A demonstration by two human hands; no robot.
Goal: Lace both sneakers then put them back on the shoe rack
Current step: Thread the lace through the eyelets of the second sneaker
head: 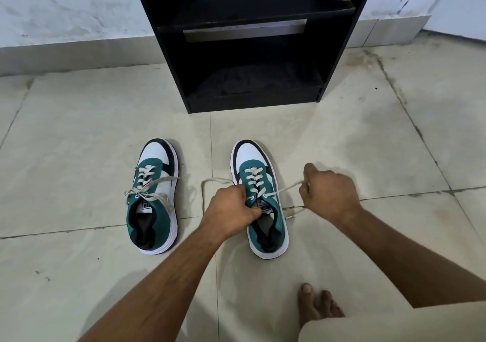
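Nearest the camera, a bare foot [317,306] rests on the tiled floor [79,276], below and between the two forearms. Just beyond it, the left hand [231,206] is closed on the tongue and collar of the right-hand sneaker [264,202], pinning it to the floor. The right hand [328,190] sits just to the right of that shoe, fingers curled shut around one end of its lace [285,189], which runs taut from the top eyelet to the fist; the tip hangs below the hand. The lace's other end loops loosely on the floor just left of the left hand.

To the left of both hands, apart from them, the other sneaker [155,197] stands laced and tied in a bow. Farther off, straight ahead of the hands, the black shoe rack [252,52] stands against the wall, its lower shelves bare as far as can be seen.

Judging from this, the lacing of the second shoe is nearly through and tying remains. Pulling the right end too hard could drag the slack left end back through its eyelet, or leave the ends uneven for the bow. If the left hand eases its hold, the shoe may skid on the smooth tiles.
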